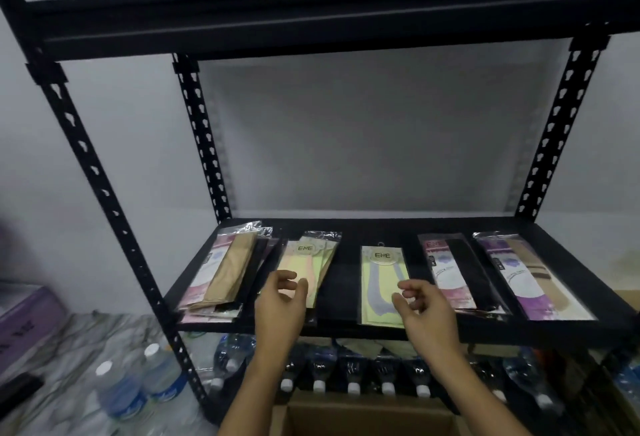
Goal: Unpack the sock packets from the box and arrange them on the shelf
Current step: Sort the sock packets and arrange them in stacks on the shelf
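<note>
Black metal shelf [348,262] against a grey wall — I count five groups of sock packets [382,283] on it, laid side by side. Left hand [282,300] and right hand [420,307] hover over its front edge — fingers loosely curled, both empty. One open box [363,402] below.

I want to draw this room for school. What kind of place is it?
Probably a storeroom or a shop's stockroom. A black metal rack holds sock packets laid out in rows, lots of water bottles are kept underneath, and an open cardboard box stands in front.
</note>
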Available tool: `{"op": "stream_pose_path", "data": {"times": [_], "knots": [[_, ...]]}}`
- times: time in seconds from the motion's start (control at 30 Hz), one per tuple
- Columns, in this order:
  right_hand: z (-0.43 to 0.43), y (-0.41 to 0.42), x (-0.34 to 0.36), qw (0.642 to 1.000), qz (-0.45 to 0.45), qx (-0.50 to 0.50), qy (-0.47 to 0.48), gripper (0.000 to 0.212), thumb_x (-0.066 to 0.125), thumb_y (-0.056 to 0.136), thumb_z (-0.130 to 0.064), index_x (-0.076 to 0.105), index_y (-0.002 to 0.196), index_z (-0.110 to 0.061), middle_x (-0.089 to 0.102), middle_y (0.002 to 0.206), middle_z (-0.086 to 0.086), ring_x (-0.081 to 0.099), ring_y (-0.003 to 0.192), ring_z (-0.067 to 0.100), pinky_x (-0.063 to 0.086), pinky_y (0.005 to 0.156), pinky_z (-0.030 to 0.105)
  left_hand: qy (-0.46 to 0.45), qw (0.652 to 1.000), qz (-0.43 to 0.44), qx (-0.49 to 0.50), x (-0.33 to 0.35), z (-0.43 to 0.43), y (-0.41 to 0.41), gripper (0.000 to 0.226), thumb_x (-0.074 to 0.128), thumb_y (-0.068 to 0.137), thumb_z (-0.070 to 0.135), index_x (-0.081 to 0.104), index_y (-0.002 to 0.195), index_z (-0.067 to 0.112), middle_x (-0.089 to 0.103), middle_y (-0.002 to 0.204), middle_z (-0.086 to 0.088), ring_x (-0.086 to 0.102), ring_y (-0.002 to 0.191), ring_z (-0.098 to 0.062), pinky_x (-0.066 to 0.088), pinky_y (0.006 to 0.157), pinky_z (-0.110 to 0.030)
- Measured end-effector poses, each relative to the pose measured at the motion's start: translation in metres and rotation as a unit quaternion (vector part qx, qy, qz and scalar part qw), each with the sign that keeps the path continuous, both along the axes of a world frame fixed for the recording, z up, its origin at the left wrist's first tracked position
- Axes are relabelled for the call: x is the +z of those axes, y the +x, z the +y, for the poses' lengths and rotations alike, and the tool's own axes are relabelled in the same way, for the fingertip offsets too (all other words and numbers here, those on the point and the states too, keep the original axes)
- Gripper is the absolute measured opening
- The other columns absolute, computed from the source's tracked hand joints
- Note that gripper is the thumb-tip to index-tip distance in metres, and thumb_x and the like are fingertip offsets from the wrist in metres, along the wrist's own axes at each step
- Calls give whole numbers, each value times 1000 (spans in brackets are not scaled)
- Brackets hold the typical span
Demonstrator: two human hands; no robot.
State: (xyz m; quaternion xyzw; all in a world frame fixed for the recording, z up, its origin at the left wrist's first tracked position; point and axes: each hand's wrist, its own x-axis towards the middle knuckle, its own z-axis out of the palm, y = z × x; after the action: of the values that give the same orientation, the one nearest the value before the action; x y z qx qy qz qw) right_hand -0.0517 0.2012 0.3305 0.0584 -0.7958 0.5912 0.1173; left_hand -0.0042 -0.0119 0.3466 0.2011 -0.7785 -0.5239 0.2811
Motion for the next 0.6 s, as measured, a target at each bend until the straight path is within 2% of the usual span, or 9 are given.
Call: {"op": "stream_pose_path", "data": {"times": [0.1, 0.17, 0.33, 0.5, 0.6], "knots": [[-30, 2, -1, 1000, -2, 23, 13, 15, 69, 84, -12, 65, 97, -19, 61, 92, 2, 58, 79, 20, 45, 65, 21, 25, 999, 30, 24, 2, -33, 15, 12, 65, 90, 23, 61, 100, 19, 66, 86, 3, 64, 72, -13, 45, 57, -20], [-50, 4, -1, 999, -11, 38, 16, 14, 68, 85, -13, 64, 97, -19, 62, 91, 2, 59, 78, 20, 44, 63, 19, 27, 998, 38, 46, 1, -54, 25, 10, 65, 90, 21, 61, 99, 18, 66, 85, 2, 62, 74, -11, 43, 56, -12], [-96, 8, 0, 996, -35, 77, 26, 12, 66, 87, -12, 63, 98, -15, 63, 88, 4, 59, 80, 15, 42, 65, 14, 29, 993, 31, 111, -9, -102, 44, 11, 67, 89, 26, 62, 96, 19, 67, 85, 5, 64, 80, -8, 41, 56, -10], [-130, 2, -4, 994, -34, 75, 77, 9, 67, 86, -19, 62, 93, -15, 62, 88, 7, 59, 78, 18, 43, 64, 22, 39, 982, 30, 182, -24, -140, 52, 17, 68, 87, 24, 61, 98, 14, 64, 90, -3, 62, 84, -17, 44, 66, -23], [-142, -5, -4, 992, -50, 57, 105, 19, 66, 87, -28, 60, 98, -13, 60, 96, 6, 54, 75, 11, 38, 59, 17, 81, 973, 23, 213, -35, -157, 52, 29, 72, 84, 28, 57, 103, 11, 62, 96, -7, 63, 87, -23, 48, 72, -31]]}}
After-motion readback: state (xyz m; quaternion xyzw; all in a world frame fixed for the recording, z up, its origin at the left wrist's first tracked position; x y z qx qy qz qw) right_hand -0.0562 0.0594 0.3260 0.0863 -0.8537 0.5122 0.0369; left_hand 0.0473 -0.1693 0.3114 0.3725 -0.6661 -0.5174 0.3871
